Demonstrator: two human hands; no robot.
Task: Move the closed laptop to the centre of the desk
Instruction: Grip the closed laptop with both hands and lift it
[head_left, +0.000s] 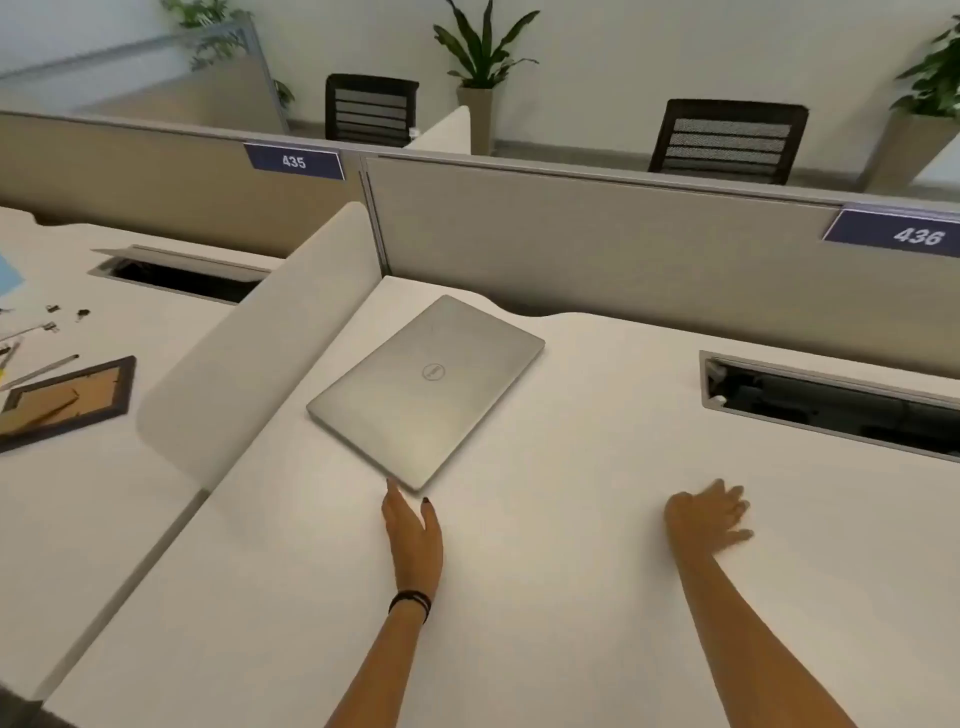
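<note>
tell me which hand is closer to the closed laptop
Left. The left hand reaches the laptop at its near corner; the right hand lies on the desk, apart.

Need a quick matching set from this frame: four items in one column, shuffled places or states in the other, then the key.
Items
1. closed silver laptop
2. left hand
3. right hand
4. dark-framed picture frame

Places or states
A. spread flat on the bare white desktop, well right of the laptop
B. on the neighbouring desk, left of the curved white divider
C. lying askew at the desk's far left, beside the divider
D. open, fingertips at the laptop's near corner

Pairs: 1-C, 2-D, 3-A, 4-B
</note>
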